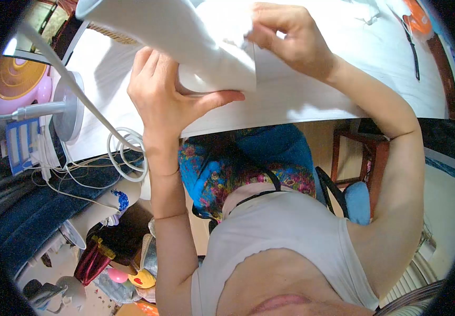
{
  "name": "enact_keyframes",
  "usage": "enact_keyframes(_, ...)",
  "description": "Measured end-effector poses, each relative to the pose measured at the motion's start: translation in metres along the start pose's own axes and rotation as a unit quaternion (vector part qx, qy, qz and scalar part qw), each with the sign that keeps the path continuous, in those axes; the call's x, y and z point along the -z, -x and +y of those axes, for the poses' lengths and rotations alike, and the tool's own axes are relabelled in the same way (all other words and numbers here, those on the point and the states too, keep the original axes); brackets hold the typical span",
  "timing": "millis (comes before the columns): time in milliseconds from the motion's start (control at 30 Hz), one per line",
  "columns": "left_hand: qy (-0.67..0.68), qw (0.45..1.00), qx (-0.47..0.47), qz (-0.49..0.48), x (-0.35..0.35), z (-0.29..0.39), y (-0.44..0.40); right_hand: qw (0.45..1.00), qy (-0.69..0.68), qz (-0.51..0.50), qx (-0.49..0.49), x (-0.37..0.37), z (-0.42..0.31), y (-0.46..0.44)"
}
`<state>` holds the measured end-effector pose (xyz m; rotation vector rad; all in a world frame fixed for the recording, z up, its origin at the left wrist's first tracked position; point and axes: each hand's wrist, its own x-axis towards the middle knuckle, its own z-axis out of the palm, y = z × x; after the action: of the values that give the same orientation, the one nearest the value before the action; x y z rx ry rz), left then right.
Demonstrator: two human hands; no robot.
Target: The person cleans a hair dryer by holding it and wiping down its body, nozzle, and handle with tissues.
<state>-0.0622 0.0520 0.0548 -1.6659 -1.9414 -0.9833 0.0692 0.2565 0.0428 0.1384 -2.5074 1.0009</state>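
A large, smooth white object (pixel 185 39) with a curved, elongated body stands or is held over the white tabletop at the top of the view. Its upper part is cut off by the frame, and I cannot tell its kind. My left hand (pixel 161 95) grips its lower left side, thumb stretched along the bottom edge and fingers partly behind it. At the object's right side, my right hand (pixel 296 42) is closed in a pinch, fingertips against or close to the bright white surface. Glare hides what, if anything, is between those fingertips.
The white table (pixel 322 95) has a dark slim tool (pixel 413 55) and an orange item (pixel 418 18) at right. To the left are a grey round lamp base (pixel 69 105), coiled white cable (pixel 127 152) and a pink-and-yellow device (pixel 19 84). A wooden stool (pixel 377 163) stands below.
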Motion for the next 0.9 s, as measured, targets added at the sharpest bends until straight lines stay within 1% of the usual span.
enact_keyframes(67, -0.020, 1.000, -0.020, 0.010, -0.001, -0.002, -0.004, 0.983, -0.178, -0.025, -0.043, -0.005, 0.018, -0.001)
enact_keyframes(133, -0.020, 1.000, -0.015, 0.003, -0.003, -0.005, -0.003, 0.998, -0.023, 0.057, 0.006, -0.007, -0.005, 0.000)
enact_keyframes(167, -0.020, 1.000, -0.012, 0.000, -0.003, -0.006, -0.003, 0.980, 0.000, 0.121, 0.158, -0.010, -0.003, -0.001)
enact_keyframes(267, -0.032, 0.999, -0.016, 0.009, -0.003, -0.010, -0.002, 0.946, 0.054, 0.080, 0.310, -0.008, -0.015, -0.006)
enact_keyframes(300, -0.032, 0.999, -0.014, 0.002, -0.003, -0.010, -0.002, 0.954, 0.056, 0.076, 0.283, -0.007, -0.011, -0.003)
enact_keyframes(333, -0.031, 0.999, -0.011, -0.005, -0.002, -0.009, -0.002, 0.974, 0.009, 0.062, 0.216, -0.003, -0.010, -0.002)
enact_keyframes(400, -0.027, 1.000, -0.008, -0.007, -0.001, -0.007, -0.002, 0.995, -0.004, 0.060, 0.075, -0.003, 0.003, 0.002)
enact_keyframes(467, -0.023, 1.000, -0.007, 0.002, -0.002, -0.005, -0.001, 0.990, -0.062, 0.103, 0.079, -0.008, -0.001, -0.003)
enact_keyframes(533, -0.024, 1.000, -0.014, 0.007, -0.001, -0.004, -0.001, 0.982, -0.053, 0.115, 0.138, -0.010, -0.007, -0.003)
enact_keyframes(633, -0.039, 0.999, -0.032, 0.020, -0.004, -0.011, 0.002, 0.947, 0.046, 0.096, 0.302, -0.010, -0.019, -0.004)
enact_keyframes(733, -0.026, 0.999, -0.031, 0.023, -0.003, -0.009, 0.001, 0.971, 0.022, 0.052, 0.231, -0.004, -0.011, -0.002)
enact_keyframes(767, -0.016, 0.999, -0.027, 0.021, -0.002, -0.006, 0.000, 0.980, -0.002, 0.057, 0.189, -0.002, -0.011, -0.005)
enact_keyframes(833, -0.014, 1.000, -0.022, 0.018, 0.000, -0.002, 0.000, 0.983, -0.139, 0.083, 0.083, -0.009, 0.000, -0.005)
enact_keyframes(867, -0.013, 1.000, -0.020, 0.015, 0.000, -0.001, 0.000, 0.973, -0.207, 0.094, 0.029, -0.015, 0.009, -0.004)
enact_keyframes(900, -0.012, 1.000, -0.021, 0.015, 0.000, -0.002, 0.000, 0.965, -0.252, 0.062, -0.021, -0.018, 0.016, -0.002)
